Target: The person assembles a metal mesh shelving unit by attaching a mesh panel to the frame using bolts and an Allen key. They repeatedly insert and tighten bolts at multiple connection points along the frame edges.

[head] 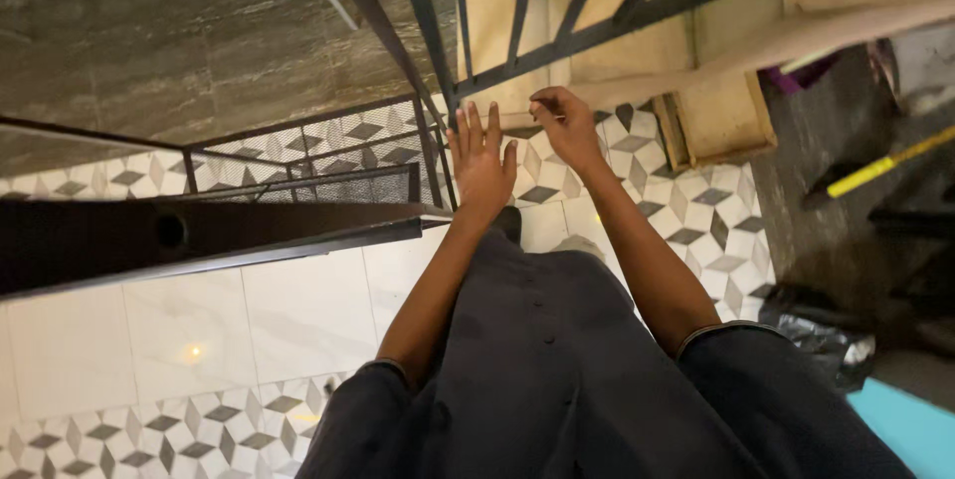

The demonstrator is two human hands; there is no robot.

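Note:
My left hand (482, 161) is held flat with its fingers spread, holding nothing, right beside a black metal bar frame (438, 61). My right hand (567, 126) is just to its right, with fingertips pinched on what looks like a thin pale stick (517, 121) at the end of a long beige ledge (796, 36). The stick is small and partly hidden by the fingers. Both forearms reach out over my dark buttoned garment (547, 360).
A dark metal beam (199, 235) and a black mesh rack (328, 156) stand at left over patterned floor tiles (696, 210). At right are a wooden box frame (716, 121), a yellow tool (880, 166) and a black plastic bag (816, 330).

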